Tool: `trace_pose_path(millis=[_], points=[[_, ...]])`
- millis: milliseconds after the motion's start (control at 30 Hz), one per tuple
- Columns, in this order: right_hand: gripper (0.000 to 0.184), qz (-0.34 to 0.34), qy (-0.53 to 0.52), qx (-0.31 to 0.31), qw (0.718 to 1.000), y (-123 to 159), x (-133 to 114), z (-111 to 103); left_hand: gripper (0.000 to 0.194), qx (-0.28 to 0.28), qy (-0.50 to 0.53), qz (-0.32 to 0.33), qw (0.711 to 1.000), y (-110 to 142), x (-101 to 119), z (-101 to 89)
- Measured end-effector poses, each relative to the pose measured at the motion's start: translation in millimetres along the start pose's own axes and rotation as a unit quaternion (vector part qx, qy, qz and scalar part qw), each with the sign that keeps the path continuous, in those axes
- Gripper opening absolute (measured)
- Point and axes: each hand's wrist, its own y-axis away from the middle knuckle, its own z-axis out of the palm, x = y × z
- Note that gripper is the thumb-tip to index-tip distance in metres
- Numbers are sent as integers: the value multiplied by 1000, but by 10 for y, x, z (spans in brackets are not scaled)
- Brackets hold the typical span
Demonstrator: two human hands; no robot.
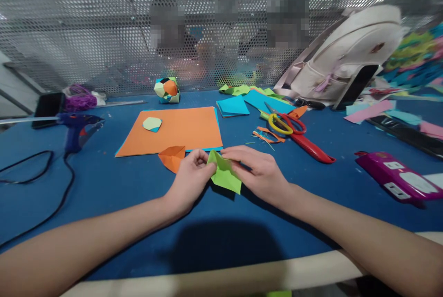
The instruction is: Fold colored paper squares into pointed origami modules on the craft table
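Note:
Between my hands is a small piece of green paper [226, 178] with creases in it, lifted just off the blue table. My left hand [194, 172] pinches its left corner between thumb and fingers. On the other side, my right hand [258, 170] grips its upper right edge, thumb in front and fingers behind. A folded orange paper piece [172, 158] lies by my left hand's fingers. Behind it rests a stack of orange sheets [183, 126] with blue ones under it, and a pale green and blue folded piece [152, 124] on top.
Scissors [285, 124], a red cutter [313, 148], paper scraps and blue paper squares [232, 106] lie at right-centre. A glue gun [79, 128] with its cord is at left. A paper ball [166, 90] stands at the back; a purple box [398, 174] and backpack [349, 52] are at right.

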Motion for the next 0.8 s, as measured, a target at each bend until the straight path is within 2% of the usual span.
trace_pose_path(millis=[200,400,633,700,800], points=[[24,-114,69,-40,990,21,52,-47,16,-6,-14,1,1000,9,3,-9],[24,-138,148,-66,977,18,26,-54,13,-11,-27,-1,1000,8,10,-3],[27,-95,158,-139,973,-11,-71,-101,11,-15,-27,10,999,12,7,-3],[26,-79,134,-135,978,-13,-78,-95,12,-12,-24,12,1000,14,2,-1],[21,-10,101,-112,989,-5,-65,-76,14,-10,-15,9,1000,18,-2,4]])
